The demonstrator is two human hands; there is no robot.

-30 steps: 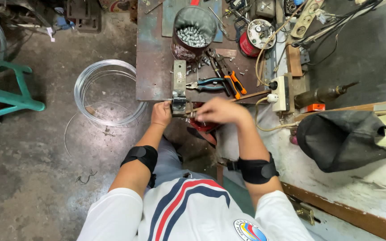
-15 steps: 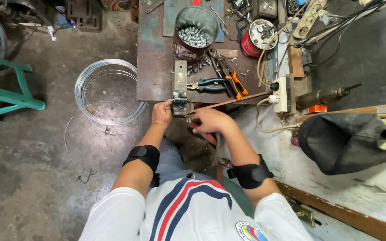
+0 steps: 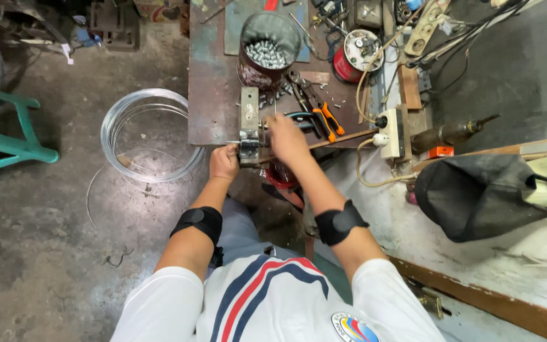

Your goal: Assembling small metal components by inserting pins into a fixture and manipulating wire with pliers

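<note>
1. At the near edge of the rusty metal counter (image 3: 213, 82), a small grey metal jig (image 3: 249, 136) is mounted, standing lengthwise away from the person.
2. The left hand (image 3: 224, 162) is curled closed against the jig's near left corner — what is pinched inside the fingers cannot be told.
3. The right hand (image 3: 286, 138) is laid just right of the jig, fingers bent forward and pressed together at its side; whether anything is held between them cannot be seen.
4. Black bands are worn on both forearms, and white sleeves are seen below them.
5. Behind the jig, a dark can (image 3: 267, 47) filled with small silvery metal pieces is placed on the counter.
6. Pliers with orange handles (image 3: 327, 120) are laid just beyond the right hand, close to it but apart.
7. A coil of bright wire (image 3: 150, 136) is lying on the concrete floor, left of the counter.
8. A green stool (image 3: 7, 139) is seen at the far left, and a black bag (image 3: 482, 193) at the right — both well apart from the hands.
</note>
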